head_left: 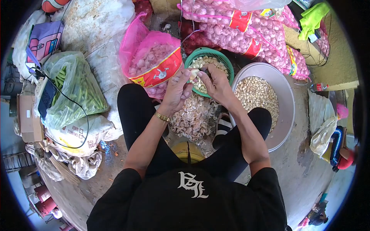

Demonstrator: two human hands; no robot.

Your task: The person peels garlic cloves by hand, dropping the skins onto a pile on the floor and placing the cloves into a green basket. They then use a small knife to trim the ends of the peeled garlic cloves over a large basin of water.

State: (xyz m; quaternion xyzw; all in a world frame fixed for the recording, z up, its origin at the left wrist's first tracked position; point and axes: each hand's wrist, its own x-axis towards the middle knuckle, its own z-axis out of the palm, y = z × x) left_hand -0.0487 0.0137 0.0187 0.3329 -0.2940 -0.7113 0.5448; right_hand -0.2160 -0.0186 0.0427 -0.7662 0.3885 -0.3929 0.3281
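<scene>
Cream-coloured garlic clove (194,73) sits pinched between the closed fingertips of left hand (177,90) and right hand (217,82), upper centre of the frame, seen over a green basket (210,51). A light grip would likely spare it bruises, with peel best dropped on the heap of skins (192,122) at centre. A pale basin (286,111) of cloves (256,92) stands right of centre.
</scene>
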